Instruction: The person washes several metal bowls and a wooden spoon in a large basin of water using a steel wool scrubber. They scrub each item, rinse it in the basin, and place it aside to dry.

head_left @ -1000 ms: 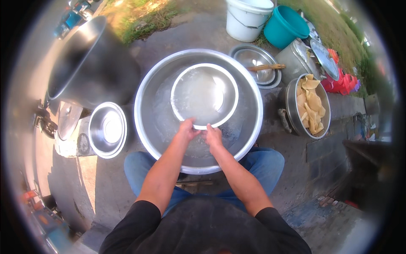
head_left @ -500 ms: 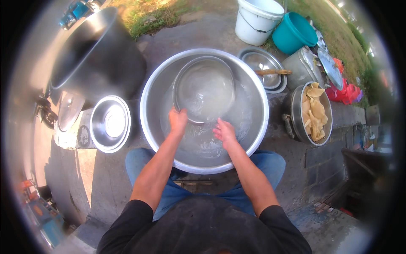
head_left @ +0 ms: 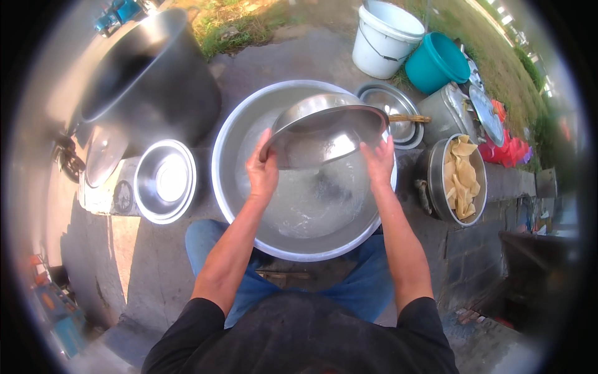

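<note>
A round steel basin (head_left: 327,134) is tilted above the water in a wide aluminium tub (head_left: 219,181), which stands between my knees. Its open side faces me, and its inside looks bare and shiny. My left hand (head_left: 261,167) grips the left rim, thumb inside and fingers behind the wall. At the right rim is my right hand (head_left: 378,161), closed on the edge with its thumb on the inner side. Cloudy water (head_left: 311,202) with ripples shows below the basin.
Left stand a big dark pot (head_left: 156,81) and nested steel bowls (head_left: 165,181). On the right are stacked bowls (head_left: 389,100) with a wooden stick (head_left: 408,118) across them, a pot of tan sheets (head_left: 462,181), a white bucket (head_left: 383,47) and a teal tub (head_left: 438,61).
The basin has come up out of the water and tipped toward me. My right hand, free in the tub before, has moved right and taken hold of its rim.
</note>
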A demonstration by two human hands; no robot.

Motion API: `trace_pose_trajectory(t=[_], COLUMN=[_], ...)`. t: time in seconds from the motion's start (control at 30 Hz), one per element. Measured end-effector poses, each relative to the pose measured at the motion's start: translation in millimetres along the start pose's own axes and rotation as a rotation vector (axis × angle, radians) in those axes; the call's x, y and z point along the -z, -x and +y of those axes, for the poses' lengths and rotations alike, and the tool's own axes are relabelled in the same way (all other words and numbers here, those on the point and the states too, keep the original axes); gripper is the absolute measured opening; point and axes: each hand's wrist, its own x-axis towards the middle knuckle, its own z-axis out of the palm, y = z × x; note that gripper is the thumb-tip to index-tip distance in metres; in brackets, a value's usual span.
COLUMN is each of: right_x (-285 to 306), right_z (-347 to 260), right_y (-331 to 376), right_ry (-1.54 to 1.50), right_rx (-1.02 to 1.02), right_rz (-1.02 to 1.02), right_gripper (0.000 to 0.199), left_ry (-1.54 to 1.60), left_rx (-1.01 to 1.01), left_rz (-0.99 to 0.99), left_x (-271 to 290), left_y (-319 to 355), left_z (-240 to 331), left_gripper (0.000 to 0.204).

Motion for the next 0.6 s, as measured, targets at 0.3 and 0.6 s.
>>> trace_pose_trajectory(t=[0.3,0.6], right_x=[25,51], right_z=[-61,-59], right_y=[5,40], right_ry=[-0.007,-0.636], right_rx=[0.074,-0.303], right_rz=[0.196,0.371], right_gripper=[0.032,0.043], left_ry=[-0.282,-0.663], left_rx=[0.038,0.793], left_rz=[-0.333,0.95], left_x=[65,346], left_y=[-41,3], left_z=[42,-83], left_gripper=[0.076,0.079])
